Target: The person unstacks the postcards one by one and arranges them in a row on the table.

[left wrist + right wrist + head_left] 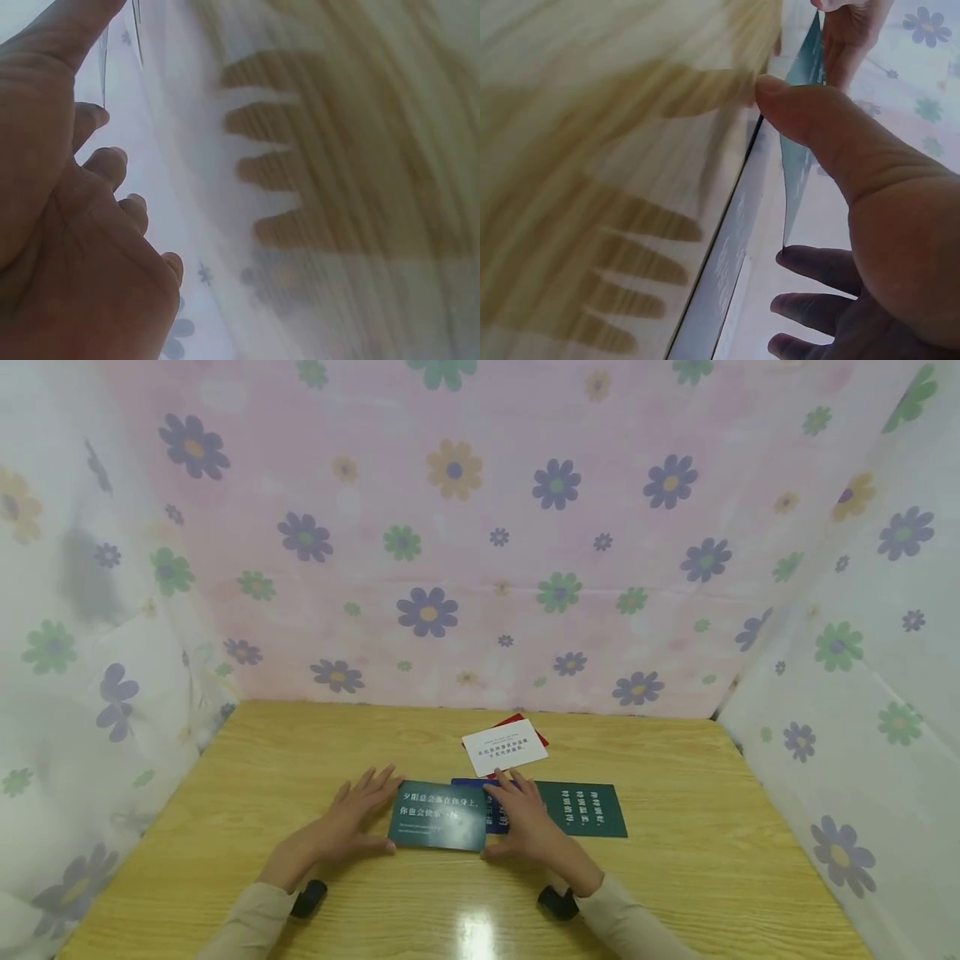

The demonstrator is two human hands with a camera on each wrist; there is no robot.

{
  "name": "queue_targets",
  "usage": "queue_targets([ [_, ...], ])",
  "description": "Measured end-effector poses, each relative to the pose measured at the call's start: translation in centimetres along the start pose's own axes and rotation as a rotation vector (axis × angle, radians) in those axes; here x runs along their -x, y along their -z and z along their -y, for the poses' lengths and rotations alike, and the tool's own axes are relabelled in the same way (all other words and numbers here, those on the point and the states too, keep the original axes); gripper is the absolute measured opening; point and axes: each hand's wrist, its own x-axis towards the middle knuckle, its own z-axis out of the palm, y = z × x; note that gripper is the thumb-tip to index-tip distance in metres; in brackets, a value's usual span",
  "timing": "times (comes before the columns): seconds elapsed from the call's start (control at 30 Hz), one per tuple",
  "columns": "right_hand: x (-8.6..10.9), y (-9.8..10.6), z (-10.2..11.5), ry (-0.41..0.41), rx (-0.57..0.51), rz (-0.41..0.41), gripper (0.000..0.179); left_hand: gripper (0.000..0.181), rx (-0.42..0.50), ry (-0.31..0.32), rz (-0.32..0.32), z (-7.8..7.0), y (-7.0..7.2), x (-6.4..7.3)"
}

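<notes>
A dark green card (437, 818) with white printed writing is held level between both hands. My left hand (348, 818) grips its left side, thumb at the near corner and index finger at the far one. On the opposite side my right hand (534, 828) holds the card by its right corners, the other fingers spread. The right wrist view has the card (798, 172) edge-on, raised off the tabletop. Partly under the right hand lies a dark blue card (468, 782), overlapping a second green card (588, 810) with white writing.
Farther back, a white card (506, 748) lies partly over a red card (517, 719). The wooden table (300, 752) reflects the light near its front. Flower-patterned cloth (480, 568) closes off the back and both sides.
</notes>
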Motion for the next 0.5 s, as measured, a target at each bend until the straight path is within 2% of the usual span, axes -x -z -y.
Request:
queue_targets([
  [0.23, -1.0, -0.1, 1.1, -0.018, -0.021, 0.019, 0.095, 0.102, -0.01, 0.032, 0.0, 0.9, 0.7, 0.3],
  [0.5, -2.2, -0.8, 2.0, -0.024, -0.022, 0.018, 0.095, 0.101, -0.04, 0.037, -0.031, 1.9, 1.4, 0.8],
])
